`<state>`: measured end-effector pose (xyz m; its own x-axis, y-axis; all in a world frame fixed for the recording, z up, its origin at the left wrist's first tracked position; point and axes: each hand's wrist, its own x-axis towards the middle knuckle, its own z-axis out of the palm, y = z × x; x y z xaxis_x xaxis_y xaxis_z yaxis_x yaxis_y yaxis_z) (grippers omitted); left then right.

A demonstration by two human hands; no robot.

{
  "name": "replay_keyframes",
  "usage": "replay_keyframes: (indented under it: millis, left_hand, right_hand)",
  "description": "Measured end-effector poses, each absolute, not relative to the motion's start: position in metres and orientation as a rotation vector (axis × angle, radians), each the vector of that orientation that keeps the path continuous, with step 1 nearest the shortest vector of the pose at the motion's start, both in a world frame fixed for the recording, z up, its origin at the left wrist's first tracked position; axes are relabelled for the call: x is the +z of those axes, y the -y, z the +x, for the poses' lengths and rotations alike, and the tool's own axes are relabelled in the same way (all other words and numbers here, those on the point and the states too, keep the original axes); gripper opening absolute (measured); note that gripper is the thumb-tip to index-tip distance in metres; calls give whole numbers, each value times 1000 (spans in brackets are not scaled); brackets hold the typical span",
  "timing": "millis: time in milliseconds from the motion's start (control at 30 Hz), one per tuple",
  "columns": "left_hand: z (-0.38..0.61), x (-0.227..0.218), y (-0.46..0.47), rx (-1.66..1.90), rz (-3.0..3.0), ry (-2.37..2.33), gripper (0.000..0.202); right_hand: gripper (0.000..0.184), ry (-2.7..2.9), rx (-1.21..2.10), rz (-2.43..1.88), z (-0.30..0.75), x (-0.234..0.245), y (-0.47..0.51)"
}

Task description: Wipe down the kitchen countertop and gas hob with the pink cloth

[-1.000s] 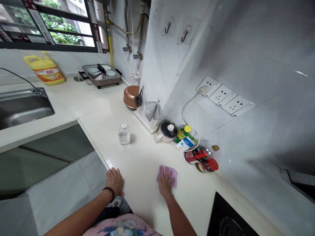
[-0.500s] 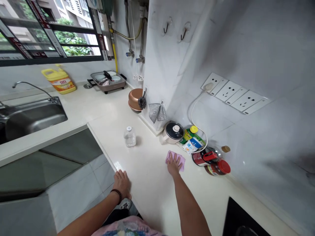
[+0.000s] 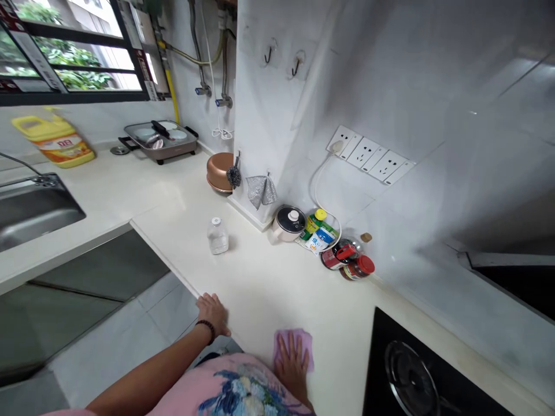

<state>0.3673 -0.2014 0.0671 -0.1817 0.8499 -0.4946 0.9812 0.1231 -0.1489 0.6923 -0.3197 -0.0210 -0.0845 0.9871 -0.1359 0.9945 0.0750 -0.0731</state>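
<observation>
Pressed flat on a pink cloth [image 3: 307,346], my right hand [image 3: 292,359] has its fingers spread over it. The cloth lies on the white countertop [image 3: 260,283], close to the front of my body. My left hand [image 3: 213,314], with a dark bead bracelet on the wrist, rests on the counter's front edge, thumb apart from the fingers and nothing visible in it. Beyond it stands a clear bottle [image 3: 217,237] with a white cap, upright on the counter.
Along the wall stand a small lidded pot [image 3: 289,224], seasoning packets [image 3: 321,236] and red-topped jars [image 3: 357,268]. A black stove [image 3: 407,370] lies at the right. Farther back are a copper pan [image 3: 219,171], an electric griddle [image 3: 162,141], a yellow detergent jug [image 3: 56,138] and a sink [image 3: 39,211].
My right hand and the pink cloth have moved from near the jars toward my body. My left hand stays at the counter edge. The view has turned right, showing more of the stove.
</observation>
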Motion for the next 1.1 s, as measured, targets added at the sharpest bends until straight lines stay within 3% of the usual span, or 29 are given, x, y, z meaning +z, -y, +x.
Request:
replay_keyframes:
  millis: [200,333,567,733,900,1100]
  left_hand:
    - [367,73,202,-698,1819,-2080,139]
    - [366,74,203,-693,1806,-2068,136]
    - [361,76,204,-667,1809,-2010,128]
    - [358,74,206,-628,1869,-2004,121]
    - [356,64,205,-671,1929,-2035,124]
    - [352,55,204,-614,1903,-1942,120]
  right_hand:
    - [57,-2119,86,2560,749,-35,387]
    - [60,-2001,-119,2693,716,-23,371]
    - [60,-2239,-603,2035,583,19,275]
    - [63,-2420,-712,1792,539,41,248]
    - [63,-2389,-608,1885,578,30,283]
    - [58,-1698,-433,2325,682,1,373]
